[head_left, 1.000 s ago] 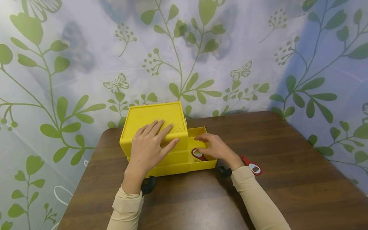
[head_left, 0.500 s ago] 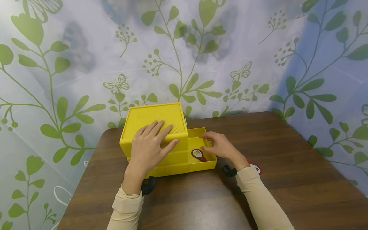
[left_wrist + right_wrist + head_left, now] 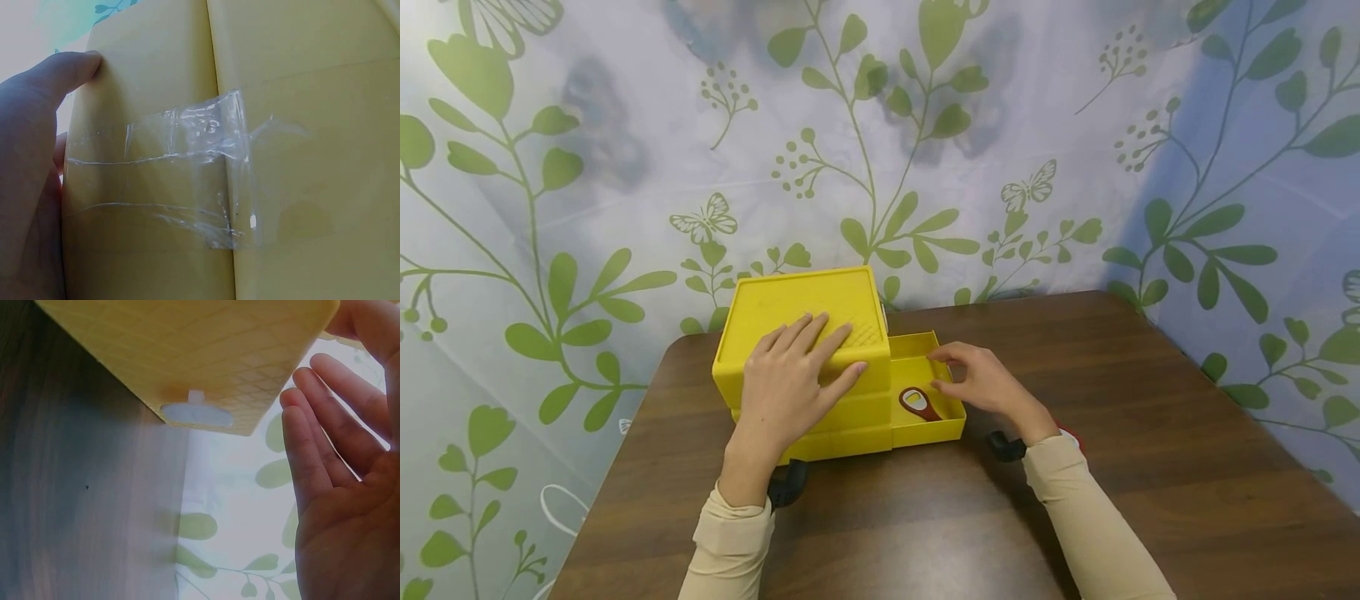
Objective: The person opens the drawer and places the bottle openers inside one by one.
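Observation:
My left hand (image 3: 786,383) rests on the near top edge of a yellow drawer unit (image 3: 797,296), fingers spread over its lid. In the left wrist view, the thumb (image 3: 69,72) touches the yellow wall, where clear tape (image 3: 212,162) spans a seam. A drawer (image 3: 928,432) is pulled out on the right side. Inside it lies a red bottle opener (image 3: 917,403) with a white-rimmed head. Over the drawer's outer end hovers my right hand (image 3: 981,382), fingers loosely bent and holding nothing. In the right wrist view, the drawer front carries a pale handle (image 3: 197,414).
A second red item (image 3: 1073,437) on the brown table (image 3: 1150,375) is mostly hidden behind my right wrist. Behind the table hangs a leaf-patterned cloth (image 3: 1037,108). A white cable (image 3: 556,508) loops at the table's left edge.
My right hand has drawn back to the right from over the bottle opener, leaving it in the drawer. The wrist now covers most of the red item on the table. My left hand stays put.

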### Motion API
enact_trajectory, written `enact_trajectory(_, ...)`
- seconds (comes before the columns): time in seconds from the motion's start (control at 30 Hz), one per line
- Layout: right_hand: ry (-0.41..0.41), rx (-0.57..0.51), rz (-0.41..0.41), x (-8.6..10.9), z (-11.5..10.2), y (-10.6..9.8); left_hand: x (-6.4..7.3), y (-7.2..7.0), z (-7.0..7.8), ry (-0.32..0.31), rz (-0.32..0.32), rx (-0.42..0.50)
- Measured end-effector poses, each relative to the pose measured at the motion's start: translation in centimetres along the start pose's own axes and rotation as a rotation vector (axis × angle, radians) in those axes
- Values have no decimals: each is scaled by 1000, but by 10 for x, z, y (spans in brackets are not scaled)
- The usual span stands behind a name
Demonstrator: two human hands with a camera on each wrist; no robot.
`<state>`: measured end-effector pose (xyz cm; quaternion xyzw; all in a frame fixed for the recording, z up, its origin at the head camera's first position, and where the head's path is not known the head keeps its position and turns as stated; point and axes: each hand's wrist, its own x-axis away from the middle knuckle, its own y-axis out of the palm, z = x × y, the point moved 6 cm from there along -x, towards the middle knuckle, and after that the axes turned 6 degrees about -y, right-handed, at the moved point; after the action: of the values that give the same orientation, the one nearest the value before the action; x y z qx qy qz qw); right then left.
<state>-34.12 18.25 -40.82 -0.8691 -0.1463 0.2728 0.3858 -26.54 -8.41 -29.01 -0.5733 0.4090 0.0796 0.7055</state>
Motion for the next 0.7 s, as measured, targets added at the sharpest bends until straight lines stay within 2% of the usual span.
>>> enact_trajectory(0.27, -10, -2, 8, 6, 5, -3, 1, 0, 1, 2, 4, -3)
enact_trajectory(0.7, 43, 11, 3, 17, 14, -11, 2, 0, 1, 5, 13, 0)
